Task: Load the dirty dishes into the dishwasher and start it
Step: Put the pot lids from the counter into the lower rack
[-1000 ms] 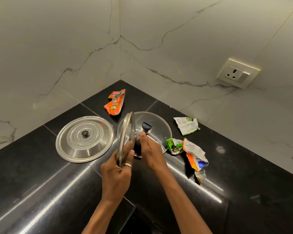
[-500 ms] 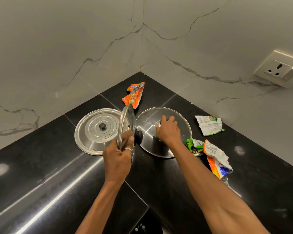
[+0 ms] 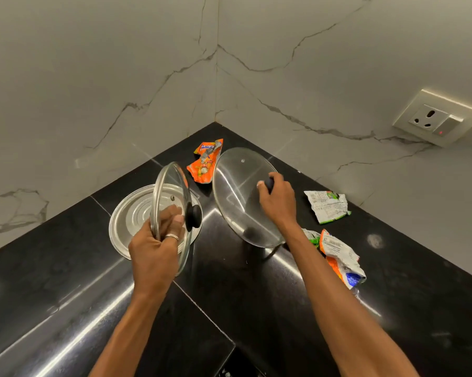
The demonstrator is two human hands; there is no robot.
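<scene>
My left hand (image 3: 154,251) grips the rim of a small glass lid (image 3: 169,191) with a black knob, holding it on edge above the counter. My right hand (image 3: 277,202) grips the dark knob of a larger glass lid (image 3: 234,194), which is tilted up with its lower edge near the black counter (image 3: 66,268). A steel lid (image 3: 132,213) with a small knob lies flat on the counter behind the small glass lid, partly hidden by it. The dishwasher is not in view.
Crumpled wrappers lie on the counter: an orange one (image 3: 206,164) near the corner, a white-green one (image 3: 327,206) on the right, and an orange-white one (image 3: 340,258) beside my right forearm. A wall socket (image 3: 438,118) sits on the marble wall at right.
My right hand moved from the small lid to the larger glass lid, took its knob and tipped it up off the counter. My left hand keeps holding the small lid upright.
</scene>
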